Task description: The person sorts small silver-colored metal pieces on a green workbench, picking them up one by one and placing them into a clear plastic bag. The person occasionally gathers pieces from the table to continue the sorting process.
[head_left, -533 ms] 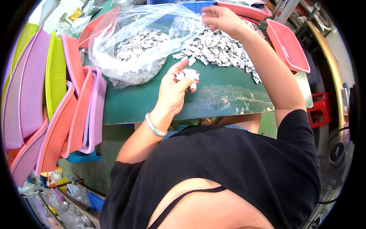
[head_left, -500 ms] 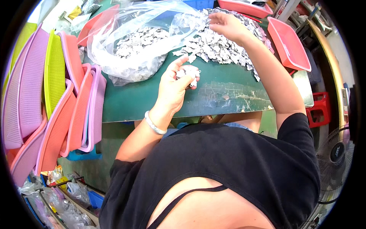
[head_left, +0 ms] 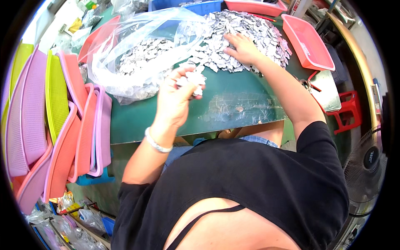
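My left hand (head_left: pixel 175 96) is closed around several small flat silver-grey metal pieces (head_left: pixel 194 82), held above the table next to the bag. A pale bracelet (head_left: pixel 156 141) circles that wrist. My right hand (head_left: pixel 243 50) rests on the near side of a wide pile of similar metal pieces (head_left: pixel 254 25). Its fingers are stretched out and a little apart, and nothing shows in them. To the left of the pile, a large clear plastic bag (head_left: pixel 100 71) lies with its mouth wide, more of the same pieces inside it.
Pink and blue trays (head_left: pixel 308 41) (head_left: pixel 187 7) border the pile. Red-handled pliers (head_left: pixel 307 84) lie near the green table's (head_left: pixel 225 104) right corner. Stacked plastic baskets (head_left: pixel 58 96) crowd the left side. A red stool (head_left: pixel 348 110) and a fan (head_left: pixel 366 160) stand at right.
My right hand has come down from the pile's far part onto its near side. My left hand, still holding the metal pieces, has shifted left in view. The whole view has tilted slightly.
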### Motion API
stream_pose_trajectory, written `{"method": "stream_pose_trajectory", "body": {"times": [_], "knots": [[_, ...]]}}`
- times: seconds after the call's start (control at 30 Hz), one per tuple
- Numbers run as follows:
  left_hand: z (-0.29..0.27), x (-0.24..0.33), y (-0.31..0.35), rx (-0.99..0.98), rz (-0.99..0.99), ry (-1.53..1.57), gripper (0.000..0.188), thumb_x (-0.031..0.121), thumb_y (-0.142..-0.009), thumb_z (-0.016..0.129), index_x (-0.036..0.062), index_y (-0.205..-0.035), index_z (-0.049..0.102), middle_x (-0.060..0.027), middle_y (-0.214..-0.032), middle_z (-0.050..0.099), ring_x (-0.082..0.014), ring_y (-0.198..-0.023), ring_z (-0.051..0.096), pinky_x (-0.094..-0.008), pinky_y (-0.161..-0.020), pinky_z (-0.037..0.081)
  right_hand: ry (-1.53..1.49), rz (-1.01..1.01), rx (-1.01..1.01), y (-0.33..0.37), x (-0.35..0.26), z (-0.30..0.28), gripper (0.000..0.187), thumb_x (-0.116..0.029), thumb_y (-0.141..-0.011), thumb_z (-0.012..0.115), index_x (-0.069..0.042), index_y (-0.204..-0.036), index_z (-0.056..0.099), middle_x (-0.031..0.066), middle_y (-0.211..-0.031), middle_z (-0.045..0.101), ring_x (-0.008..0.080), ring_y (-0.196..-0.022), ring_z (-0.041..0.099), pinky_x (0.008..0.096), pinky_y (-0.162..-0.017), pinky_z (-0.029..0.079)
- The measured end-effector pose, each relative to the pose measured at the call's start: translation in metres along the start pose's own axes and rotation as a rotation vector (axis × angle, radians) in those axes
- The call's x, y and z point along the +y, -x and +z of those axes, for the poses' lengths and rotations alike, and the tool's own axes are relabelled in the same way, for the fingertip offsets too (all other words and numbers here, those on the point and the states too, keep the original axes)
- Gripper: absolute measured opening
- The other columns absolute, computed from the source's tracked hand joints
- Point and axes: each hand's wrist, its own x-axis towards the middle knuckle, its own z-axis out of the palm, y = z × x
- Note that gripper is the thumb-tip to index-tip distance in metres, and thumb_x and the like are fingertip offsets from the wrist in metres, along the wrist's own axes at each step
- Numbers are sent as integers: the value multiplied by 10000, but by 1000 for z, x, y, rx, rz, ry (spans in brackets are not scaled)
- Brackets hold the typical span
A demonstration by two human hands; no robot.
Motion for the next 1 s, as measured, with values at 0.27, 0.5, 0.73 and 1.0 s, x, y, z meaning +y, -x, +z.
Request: {"method": "stream_pose_trajectory", "body": {"times": [0.27,0.5,0.73,1.0], "knots": [[-49,95,-72,341,591,-1193,241,10,-777,549,11,-1018,566,-76,-881,596,-154,-791,575,-248,-689,452,-104,-158,-79,16,-6,-17,463,-338,-829,494,-87,-1217,462,110,-1167,531,291,-1105,451,408,-932,346],[5,42,-47,-150,892,-1343,211,24,-715,583,4,-925,570,-158,-867,583,-334,-794,572,-368,-726,463,-222,-218,-112,23,-1,-33,429,-303,-836,512,-44,-1177,479,175,-1118,538,327,-1034,504,396,-879,399],[22,-46,-143,-179,490,-1148,285,143,-837,482,-33,-1056,522,-247,-1145,486,-394,-1066,462,-401,-919,371,-145,-57,45,-66,38,-29,370,-274,-816,534,-47,-1108,522,162,-1073,558,320,-1009,515,389,-862,409],[-4,-60,-252,270,399,-1484,504,305,-848,436,-32,-1222,418,-253,-1246,417,-385,-1185,357,-424,-1005,263,-129,-82,97,-144,57,9,383,-299,-827,516,-51,-1120,518,145,-1122,534,309,-1058,481,388,-899,383]]}}
